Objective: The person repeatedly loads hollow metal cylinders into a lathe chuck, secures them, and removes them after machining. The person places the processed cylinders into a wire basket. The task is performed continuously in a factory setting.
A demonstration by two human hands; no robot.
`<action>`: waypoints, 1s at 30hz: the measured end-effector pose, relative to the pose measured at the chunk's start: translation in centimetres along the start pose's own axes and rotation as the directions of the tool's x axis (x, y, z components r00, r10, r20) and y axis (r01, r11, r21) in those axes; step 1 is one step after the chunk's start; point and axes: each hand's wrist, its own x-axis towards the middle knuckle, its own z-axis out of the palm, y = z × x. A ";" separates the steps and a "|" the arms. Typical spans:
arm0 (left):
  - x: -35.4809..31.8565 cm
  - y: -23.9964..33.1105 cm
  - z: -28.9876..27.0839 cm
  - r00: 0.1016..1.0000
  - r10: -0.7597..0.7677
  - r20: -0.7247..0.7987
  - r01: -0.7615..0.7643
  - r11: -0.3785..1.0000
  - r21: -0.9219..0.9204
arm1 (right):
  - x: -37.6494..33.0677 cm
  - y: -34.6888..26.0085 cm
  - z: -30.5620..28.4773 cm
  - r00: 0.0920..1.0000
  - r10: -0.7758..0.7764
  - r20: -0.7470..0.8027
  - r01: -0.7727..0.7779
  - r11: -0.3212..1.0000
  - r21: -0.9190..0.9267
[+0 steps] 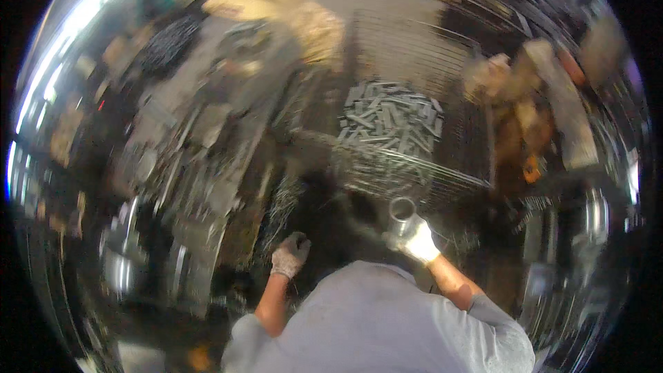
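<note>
My right hand [415, 241], in a whitish work glove, is closed around a short, round metal cup [402, 214]. The cup's open rim faces up, and whether it has a bottom or is a tube I cannot tell. To the left, my left hand [291, 254] hangs in a greyer glove with its fingers curled. A dark spot shows within that curl, so I cannot make out whether anything is held. Ahead of both hands stands a wire mesh crate [421, 47], with a heap of small grey metal strips [390, 116] inside.
A cluttered workbench [228, 131] runs along the left, with metal pieces on it. Yellowish sacks [269, 3] lie at the back left. On the right are a long pale board [563, 110] and an orange object [530, 168]. Motion blurs the outer areas.
</note>
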 end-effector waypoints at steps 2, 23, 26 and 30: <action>-2.0 -4.0 -2.9 0.971 -0.148 -0.187 0.137 0.988 -0.073 | 2.8 -5.9 3.3 0.973 -0.189 0.135 0.190 0.982 0.004; -25.9 -20.2 -1.2 -0.787 -0.478 -0.390 0.276 0.294 -0.915 | 26.2 -33.3 26.2 0.154 -0.657 0.738 0.833 0.488 0.261; -27.8 -20.7 -1.5 -0.707 -0.525 -0.473 0.324 0.354 -0.877 | 31.1 -38.0 22.1 -0.180 -0.416 0.891 0.937 0.203 0.284; -28.7 -21.3 -1.1 -0.473 -0.802 -0.365 -0.144 0.479 -0.866 | 33.0 -48.5 19.2 -0.243 -0.709 0.662 0.741 0.305 0.598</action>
